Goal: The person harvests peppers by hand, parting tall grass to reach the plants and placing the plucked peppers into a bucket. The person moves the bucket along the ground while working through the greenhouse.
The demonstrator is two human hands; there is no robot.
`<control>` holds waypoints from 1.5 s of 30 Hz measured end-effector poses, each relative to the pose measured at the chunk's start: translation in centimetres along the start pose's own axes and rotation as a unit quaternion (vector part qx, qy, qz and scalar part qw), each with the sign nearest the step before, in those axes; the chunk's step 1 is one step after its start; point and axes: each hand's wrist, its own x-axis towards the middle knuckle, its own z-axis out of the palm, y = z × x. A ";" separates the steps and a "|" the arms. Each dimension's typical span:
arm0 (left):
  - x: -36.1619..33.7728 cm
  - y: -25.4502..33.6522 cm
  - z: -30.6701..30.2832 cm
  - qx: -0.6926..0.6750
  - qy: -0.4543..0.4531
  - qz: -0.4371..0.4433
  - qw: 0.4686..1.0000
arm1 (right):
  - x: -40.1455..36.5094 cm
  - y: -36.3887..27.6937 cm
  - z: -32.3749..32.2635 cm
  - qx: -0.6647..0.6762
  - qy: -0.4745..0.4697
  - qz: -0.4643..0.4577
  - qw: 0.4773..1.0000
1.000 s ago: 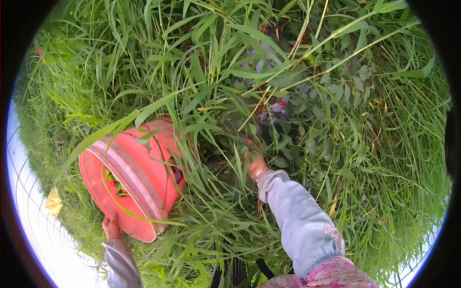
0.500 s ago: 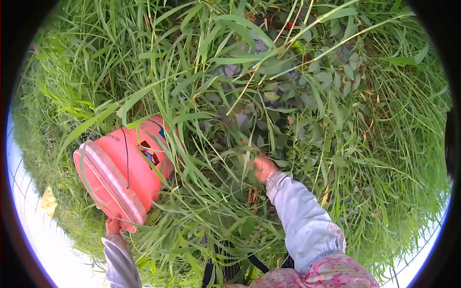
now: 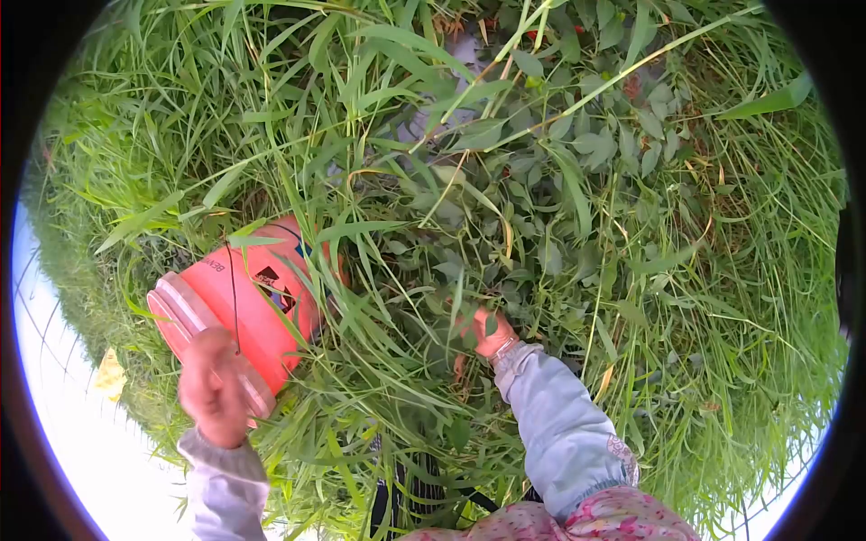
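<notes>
Lying tilted in grass (image 3: 180, 135), red bucket (image 3: 257, 316) is slanted up-right from its rim (image 3: 185, 311) along its long axis | left hand (image 3: 215, 383), nearer, is blurred before the rim; grip cannot be told | right hand (image 3: 489, 332) is leaf-screened among leaves (image 3: 550, 257), bucket to its left; openness and hold cannot be told

Dense green grass (image 3: 722, 361) carries a tilted pinkish-red bucket (image 3: 257, 325).

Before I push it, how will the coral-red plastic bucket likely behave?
The coral-red plastic bucket seems stiff: its rounded form shows no sagging. Its smooth outside could be slippery. Its curved side might roll, though the surrounding grass may hinder that.
</notes>
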 end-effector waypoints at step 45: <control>16.5 -13.9 14.2 0.461 -0.342 0.198 0.794 | 7.9 -2.7 18.2 -0.376 -0.069 -0.034 0.924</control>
